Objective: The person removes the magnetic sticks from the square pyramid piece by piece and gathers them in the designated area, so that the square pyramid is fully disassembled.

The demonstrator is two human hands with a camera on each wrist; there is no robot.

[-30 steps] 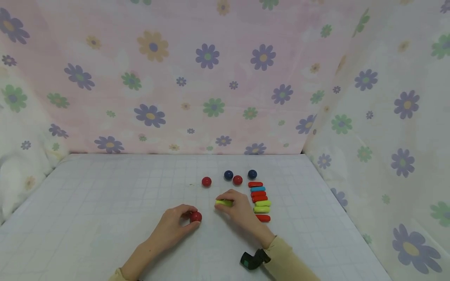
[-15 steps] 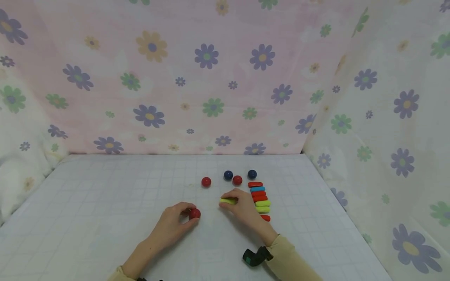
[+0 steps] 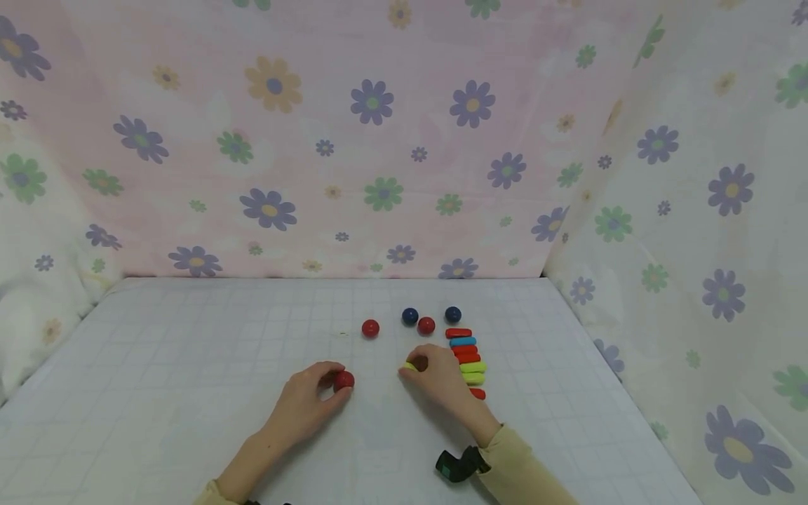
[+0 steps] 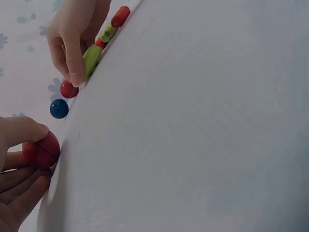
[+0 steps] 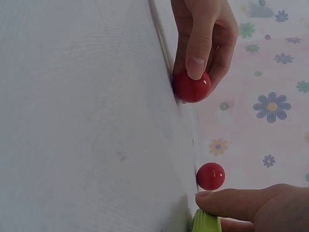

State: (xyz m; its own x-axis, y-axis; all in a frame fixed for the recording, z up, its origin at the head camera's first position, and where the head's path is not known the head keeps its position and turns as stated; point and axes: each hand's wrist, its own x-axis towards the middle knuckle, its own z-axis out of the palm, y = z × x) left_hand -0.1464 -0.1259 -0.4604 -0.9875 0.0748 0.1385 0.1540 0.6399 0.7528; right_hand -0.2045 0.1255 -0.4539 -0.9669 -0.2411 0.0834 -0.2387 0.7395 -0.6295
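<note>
My left hand point(image 3: 303, 403) grips a glossy red ball point(image 3: 344, 380) between thumb and fingers, low over the table left of centre. A thin dark line crosses this ball point(image 4: 42, 150) in the left wrist view. To its right, my right hand point(image 3: 440, 382) pinches a short yellow-green stick point(image 3: 410, 366), mostly covered by the fingers in the head view. The stick's ribbed end point(image 5: 206, 222) shows beneath the thumb in the right wrist view. Just beyond the right hand lies a column of short red, blue and yellow-green sticks point(image 3: 464, 350), its near part partly hidden by that hand.
Farther back on the white table point(image 3: 189, 351) sit a red ball point(image 3: 370, 328), a dark blue ball point(image 3: 410, 317), another red ball point(image 3: 426, 325) and a second dark blue ball point(image 3: 453, 315). A black device point(image 3: 459, 464) is at the right wrist. Flowered cloth point(image 3: 328, 175) encloses the table.
My left hand has shifted slightly left and away from me with the red ball. The right hand has moved a little right with the yellow-green stick, which shows less now.
</note>
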